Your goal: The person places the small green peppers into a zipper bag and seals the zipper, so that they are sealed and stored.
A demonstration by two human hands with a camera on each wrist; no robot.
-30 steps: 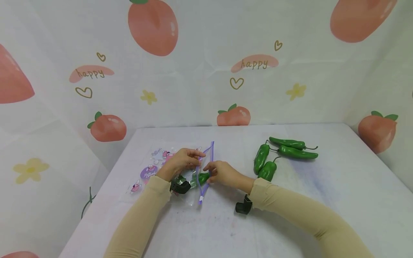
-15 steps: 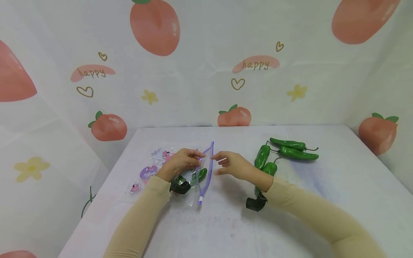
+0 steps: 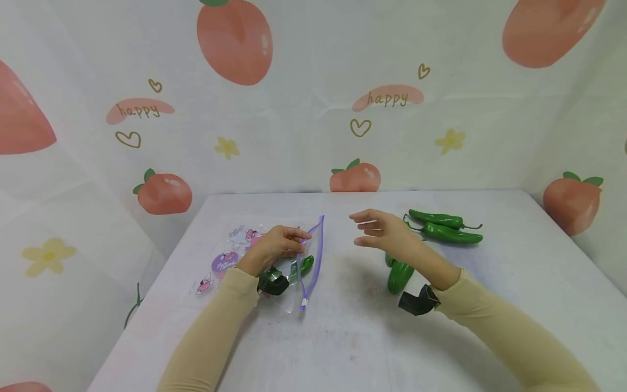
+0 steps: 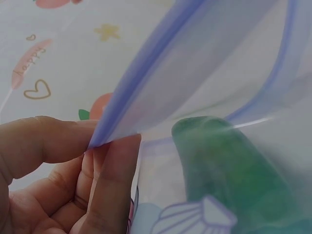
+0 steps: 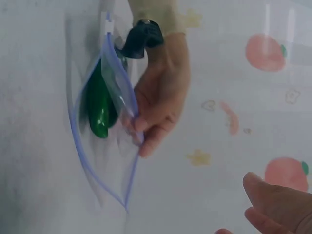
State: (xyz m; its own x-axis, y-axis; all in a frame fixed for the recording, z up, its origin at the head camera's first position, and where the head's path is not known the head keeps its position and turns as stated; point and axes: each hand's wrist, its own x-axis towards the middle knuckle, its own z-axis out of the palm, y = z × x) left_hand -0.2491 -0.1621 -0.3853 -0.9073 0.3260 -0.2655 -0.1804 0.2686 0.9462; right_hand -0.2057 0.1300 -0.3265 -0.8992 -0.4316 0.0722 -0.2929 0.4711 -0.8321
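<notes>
From here I lose much of the two nearer peppers (image 3: 400,279) behind the right wrist (image 3: 418,255). The black left wrist camera (image 3: 273,284) blocks part of the clear bag (image 3: 227,264), so I can't count the peppers inside, and its lettering is too small to read. My left-wrist view blurs the bagged pepper (image 4: 229,170) through film; the right fingers (image 5: 265,223) are cropped in the right-wrist view.

"happy" (image 3: 139,111) is printed 2 times on the patterned backdrop (image 3: 294,141), while lettering (image 3: 225,262) on the plastic bag (image 3: 241,246) is illegible.
</notes>
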